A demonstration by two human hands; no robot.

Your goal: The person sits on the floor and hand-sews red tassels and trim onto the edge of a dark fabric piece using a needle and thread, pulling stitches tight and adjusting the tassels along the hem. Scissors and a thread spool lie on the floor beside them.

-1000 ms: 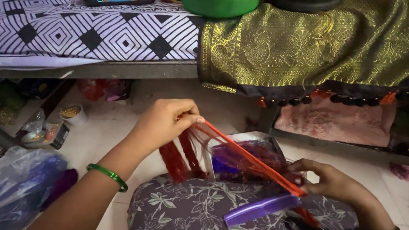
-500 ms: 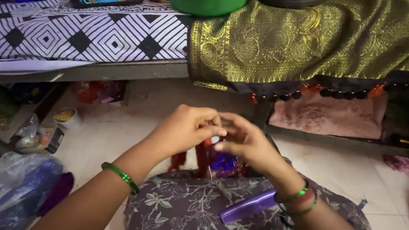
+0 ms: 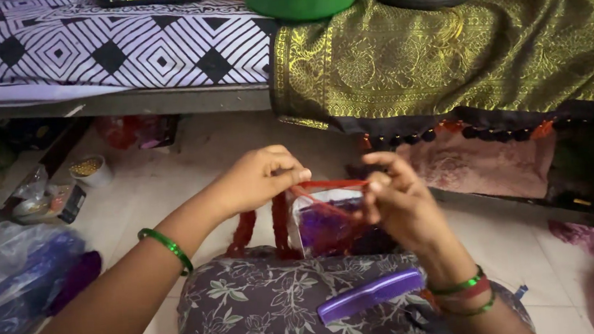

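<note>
Both hands pinching red thread [image 3: 330, 185], left hand [image 3: 259, 177], right hand [image 3: 398, 198], thread ends hidden by fingers.

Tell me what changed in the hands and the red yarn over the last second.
The right hand rose from the lap to meet the left hand, then parted slightly; the long slanted red yarn is now a short level span pinched between both. The purple comb stayed on the lap.

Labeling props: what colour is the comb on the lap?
Purple; the comb shows best in the head view, lying on floral fabric.
</note>
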